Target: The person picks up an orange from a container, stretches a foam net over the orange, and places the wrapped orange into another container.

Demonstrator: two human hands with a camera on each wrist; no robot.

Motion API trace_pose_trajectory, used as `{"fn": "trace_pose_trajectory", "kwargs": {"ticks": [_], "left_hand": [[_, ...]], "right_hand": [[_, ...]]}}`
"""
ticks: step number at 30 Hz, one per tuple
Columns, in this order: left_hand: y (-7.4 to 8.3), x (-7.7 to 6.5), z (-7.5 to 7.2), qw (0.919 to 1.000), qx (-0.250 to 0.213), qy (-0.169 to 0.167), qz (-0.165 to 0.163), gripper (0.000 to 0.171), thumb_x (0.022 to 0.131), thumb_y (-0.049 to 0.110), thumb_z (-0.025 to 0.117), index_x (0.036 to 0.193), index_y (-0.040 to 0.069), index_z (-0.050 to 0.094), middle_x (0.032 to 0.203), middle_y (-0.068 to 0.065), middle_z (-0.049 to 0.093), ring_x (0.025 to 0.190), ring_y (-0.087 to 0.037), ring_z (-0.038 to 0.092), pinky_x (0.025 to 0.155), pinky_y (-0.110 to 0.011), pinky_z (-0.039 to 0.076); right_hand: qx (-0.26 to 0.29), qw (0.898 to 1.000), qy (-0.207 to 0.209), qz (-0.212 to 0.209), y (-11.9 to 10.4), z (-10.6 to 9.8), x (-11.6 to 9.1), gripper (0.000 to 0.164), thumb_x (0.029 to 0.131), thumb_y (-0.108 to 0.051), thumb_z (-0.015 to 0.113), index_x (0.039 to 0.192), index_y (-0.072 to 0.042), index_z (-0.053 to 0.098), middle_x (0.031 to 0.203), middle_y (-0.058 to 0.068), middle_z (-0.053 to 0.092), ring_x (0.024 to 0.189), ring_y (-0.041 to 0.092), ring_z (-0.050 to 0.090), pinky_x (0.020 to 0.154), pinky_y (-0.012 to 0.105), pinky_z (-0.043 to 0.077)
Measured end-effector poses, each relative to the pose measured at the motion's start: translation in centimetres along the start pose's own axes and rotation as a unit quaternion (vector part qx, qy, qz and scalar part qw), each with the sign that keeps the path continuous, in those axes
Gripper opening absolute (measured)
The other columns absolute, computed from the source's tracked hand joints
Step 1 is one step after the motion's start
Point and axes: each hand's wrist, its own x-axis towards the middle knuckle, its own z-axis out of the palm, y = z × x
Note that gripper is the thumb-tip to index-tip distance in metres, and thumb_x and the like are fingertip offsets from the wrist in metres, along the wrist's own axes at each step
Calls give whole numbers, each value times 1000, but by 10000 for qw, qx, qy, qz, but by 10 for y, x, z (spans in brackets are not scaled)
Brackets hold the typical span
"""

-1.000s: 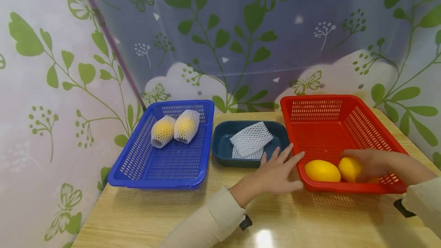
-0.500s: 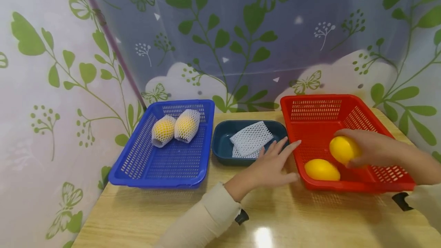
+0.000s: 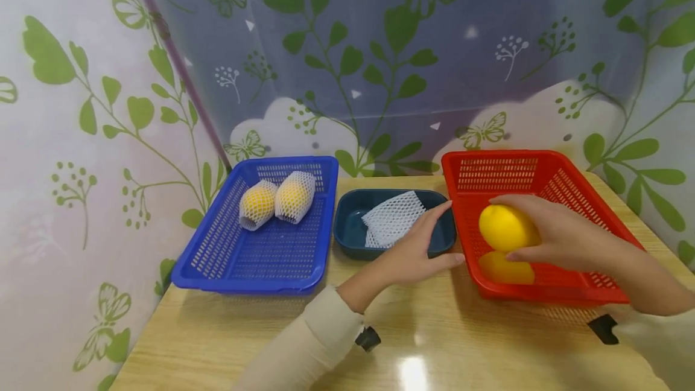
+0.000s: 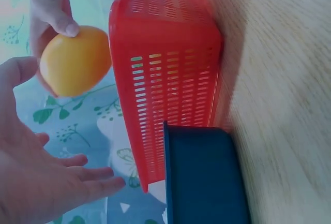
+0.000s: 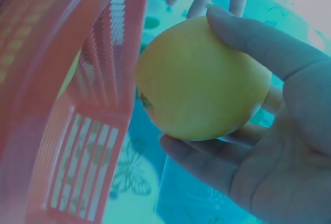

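In the head view my right hand point(image 3: 564, 237) holds a yellow mango point(image 3: 505, 228) just above the red basket point(image 3: 554, 293), fingers over the top and thumb underneath. The right wrist view shows the stem end of this mango point(image 5: 201, 79), its skin smooth and bare. A second mango point(image 3: 507, 271) lies in the basket below, partly covered by the held one. My left hand point(image 3: 407, 258) reaches over the front of the dark teal tray point(image 3: 350, 222) with fingers and thumb spread, holding nothing. White foam net sleeves point(image 3: 393, 219) lie in that tray, partly behind the hand.
At the left stands a blue basket point(image 3: 271, 267) holding two mangoes in foam nets point(image 3: 276, 200). The teal tray sits between the two baskets on the wooden table point(image 3: 326, 349). A patterned cloth point(image 3: 347, 77) hangs behind.
My right hand has lifted the mango from the red basket's floor and carried it left. My left hand has drawn slightly left, away from the red basket's rim.
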Motion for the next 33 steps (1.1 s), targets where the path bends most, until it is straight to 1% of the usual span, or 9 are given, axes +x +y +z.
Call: {"fn": "trace_pose_trajectory", "kwargs": {"ticks": [3,5,11,14,18,23,27,29,33], "left_hand": [[-2,-4,-2,9979,-593,164,-211,83,92,43,62,155,31,10,160,1,18,142,-23,28,109,-50,35],[-3,-6,-3,9919,-1176,227,-433,80,93,41,63,154,34,11,159,0,19,141,-25,30,108,-47,38],[-6,-14,-9,9585,-2735,272,-762,74,97,31,61,152,39,11,158,-5,21,138,-26,37,105,-39,43],[-7,-18,-11,9513,-2987,253,-712,76,97,28,61,152,38,10,158,-5,21,137,-25,39,103,-37,44],[-9,-23,-11,9502,-3038,274,-644,80,95,26,62,152,39,8,158,-3,22,132,-25,44,99,-32,48],[-13,-27,-10,9457,-3173,397,-581,84,93,19,65,150,40,7,149,-2,35,118,-18,52,94,-31,50],[-16,-29,-12,9388,-3336,538,-668,86,92,16,66,151,38,7,146,-2,38,116,-17,51,95,-32,50],[-18,-30,-14,9337,-3459,601,-705,86,92,14,65,152,35,7,149,-4,35,119,-19,50,98,-33,48],[-20,-32,-17,9135,-3950,503,-837,84,94,11,61,153,34,5,151,-5,30,120,-23,49,97,-40,49]], "right_hand": [[109,9997,154,-131,-12,5,4,81,69,-24,89,137,-12,47,124,12,57,102,30,56,80,55,53],[228,9990,299,-253,-19,12,8,81,69,-24,89,137,-13,47,125,10,56,103,29,56,82,55,53],[520,9909,891,-859,-37,39,18,82,67,-23,90,136,-11,47,129,10,54,105,28,57,85,52,53],[574,9872,1067,-1036,-45,55,23,83,66,-19,91,136,-11,47,130,8,53,104,24,57,83,48,55],[744,9842,1161,-1107,-54,73,29,85,64,-14,91,135,-11,46,130,6,51,105,22,55,85,46,55],[1008,9815,1265,-1023,-64,92,34,87,64,-10,91,137,-12,44,134,7,49,112,24,52,87,46,54],[1118,9774,1532,-936,-69,106,38,86,63,-10,91,136,-11,45,136,9,48,115,26,51,89,47,53],[1177,9759,1642,-826,-71,112,39,86,63,-10,91,135,-10,45,136,11,47,115,28,51,90,48,53],[1310,9754,1665,-614,-75,119,40,84,65,-11,91,135,-11,44,137,13,47,115,31,51,90,50,52]]}}
